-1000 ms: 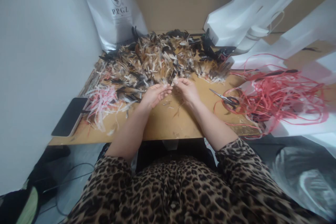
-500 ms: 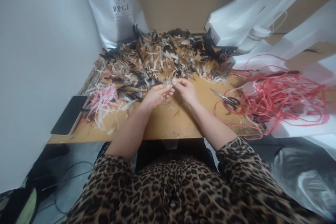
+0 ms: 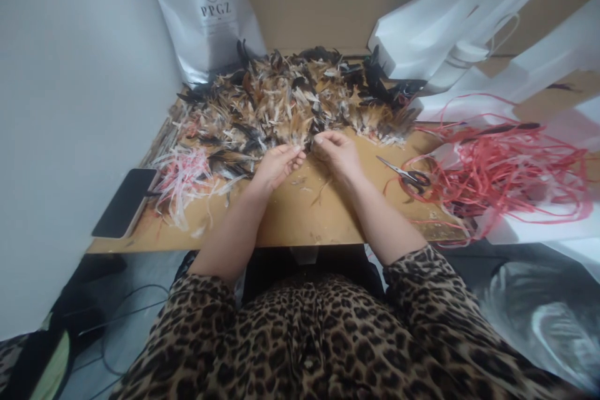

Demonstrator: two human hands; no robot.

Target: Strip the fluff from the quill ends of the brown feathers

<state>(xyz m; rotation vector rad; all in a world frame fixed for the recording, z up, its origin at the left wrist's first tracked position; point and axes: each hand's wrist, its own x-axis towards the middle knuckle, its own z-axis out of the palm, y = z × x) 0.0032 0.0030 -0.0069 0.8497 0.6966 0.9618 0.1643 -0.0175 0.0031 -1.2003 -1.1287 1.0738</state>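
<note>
1. Pinching a tuft (image 3: 297, 131) by its pale base, the left hand (image 3: 277, 165) is gripping with thumb and forefinger, its other fingers curling below.
2. The tuft is fanning out from those fingertips – brown feathers pointing away from the person, their far ends blending into the pile (image 3: 272, 90) behind.
3. The right hand (image 3: 341, 155) is hovering just beside the left, apart from it; thumb and forefinger are coming together at the tips, but whether they are holding anything thin I cannot tell.
4. The pile is spreading over the back of the table (image 3: 304, 222), its brown, black and white feathers overlapping.
5. Left of the hands, pink and white strips (image 3: 180, 172) are lying in a heap, and a phone (image 3: 124, 204) is resting beside them.
6. On the right, scissors (image 3: 407, 176) are lying with blades pointing far left – their handles are sitting at the edge of a red ribbon (image 3: 509, 165) tangle.
7. Behind the pile, a silver bag (image 3: 218, 37) is standing.
</note>
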